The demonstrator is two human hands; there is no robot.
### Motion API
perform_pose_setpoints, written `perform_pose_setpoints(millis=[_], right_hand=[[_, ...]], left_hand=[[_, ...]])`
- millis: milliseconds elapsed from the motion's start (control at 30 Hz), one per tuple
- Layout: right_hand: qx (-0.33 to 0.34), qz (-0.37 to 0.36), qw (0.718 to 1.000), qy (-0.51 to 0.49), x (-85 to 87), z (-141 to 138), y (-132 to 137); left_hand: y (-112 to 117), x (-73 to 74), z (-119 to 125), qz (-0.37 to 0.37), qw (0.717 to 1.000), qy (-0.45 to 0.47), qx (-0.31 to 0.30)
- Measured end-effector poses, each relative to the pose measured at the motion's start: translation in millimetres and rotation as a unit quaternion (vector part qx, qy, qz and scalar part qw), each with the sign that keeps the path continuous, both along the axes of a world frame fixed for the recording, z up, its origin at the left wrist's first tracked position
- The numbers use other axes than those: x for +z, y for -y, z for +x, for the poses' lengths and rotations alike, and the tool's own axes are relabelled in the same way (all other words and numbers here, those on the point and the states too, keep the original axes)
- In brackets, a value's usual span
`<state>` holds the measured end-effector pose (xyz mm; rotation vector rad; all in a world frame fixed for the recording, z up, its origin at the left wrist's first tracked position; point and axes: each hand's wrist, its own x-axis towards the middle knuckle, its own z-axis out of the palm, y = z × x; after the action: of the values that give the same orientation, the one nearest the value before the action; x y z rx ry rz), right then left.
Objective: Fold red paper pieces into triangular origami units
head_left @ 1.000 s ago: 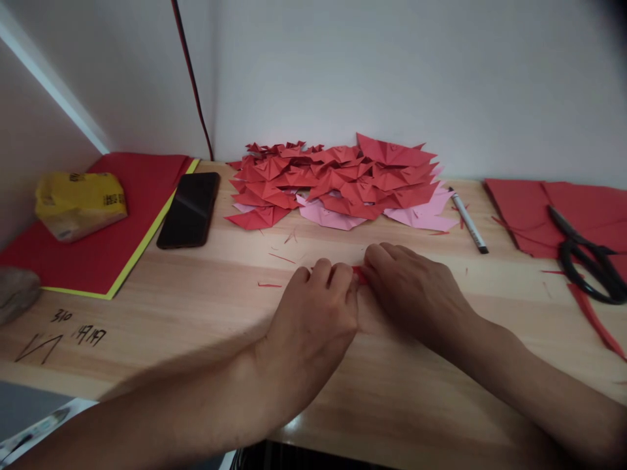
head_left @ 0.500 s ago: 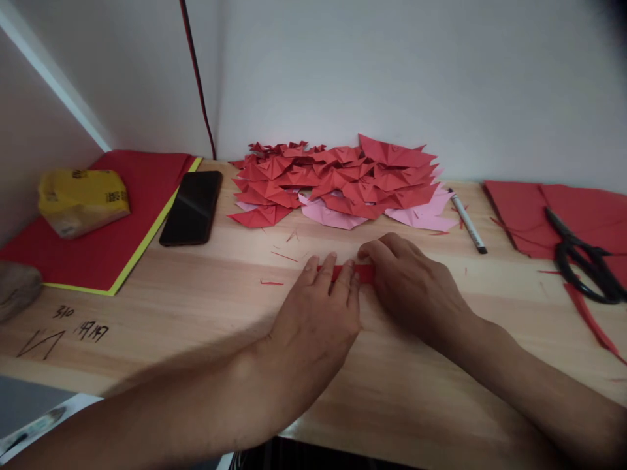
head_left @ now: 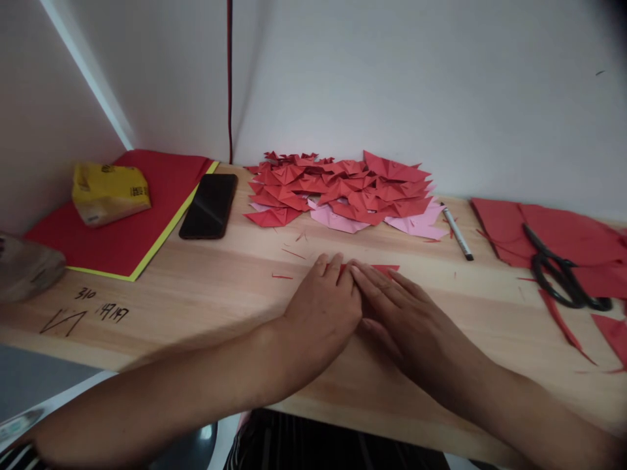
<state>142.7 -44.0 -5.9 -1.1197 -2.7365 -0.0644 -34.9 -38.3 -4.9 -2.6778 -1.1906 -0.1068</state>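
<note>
Centrally, the folded red paper lies on the bench in front of me, mostly covered; only part of it shows past my fingers.

Left grip: positioned at the paper's 8 o'clock, fingers bent and pressed down. Whether it is closed on the paper I cannot tell.

Right grip: positioned at 4 o'clock, open, fingers extended and laid over the paper, fingertips against my left fingers, thumb spread apart below.

Surrounding items, with 12 o'clock toward the wall:
- 12 to 11 o'clock: overlapping rows of red and pink folded pieces.
- Between 9 and 10 o'clock, near: thin red scraps.
- 2 o'clock: marker, black end toward me.
- 3 o'clock: black-handled scissors, blades over red sheets.
- 10 o'clock: phone.
- Beyond the phone: yellow packet on large red paper.
- 9 o'clock: handwritten figures.
</note>
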Motion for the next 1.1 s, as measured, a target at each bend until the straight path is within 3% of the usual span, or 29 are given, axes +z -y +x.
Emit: perform_pose_setpoints(millis=[500, 733, 867, 967, 1100], right_hand=[[-0.120, -0.049, 0.991, -0.010, -15.0, -8.6, 9.9], [-0.119, -0.040, 0.992, 0.010, -19.1, -7.4, 10.1], [-0.114, -0.035, 0.993, 0.012, -17.4, -7.4, 10.7], [-0.114, -0.029, 0.993, 0.011, -15.9, -8.3, 11.0], [-0.099, -0.018, 0.995, 0.003, -18.5, -6.9, 10.1]], left_hand=[[2.7, -1.5, 1.3, 0.003, 1.000, -0.011, 0.015], [9.5, 1.4, -22.9, -0.057, 0.998, -0.017, 0.031], [17.9, 5.1, -36.2, -0.046, 0.997, -0.021, 0.052], [21.0, 6.3, -32.0, -0.031, 0.997, -0.006, 0.067], [17.3, -0.2, -18.0, -0.031, 0.998, 0.048, 0.001]])
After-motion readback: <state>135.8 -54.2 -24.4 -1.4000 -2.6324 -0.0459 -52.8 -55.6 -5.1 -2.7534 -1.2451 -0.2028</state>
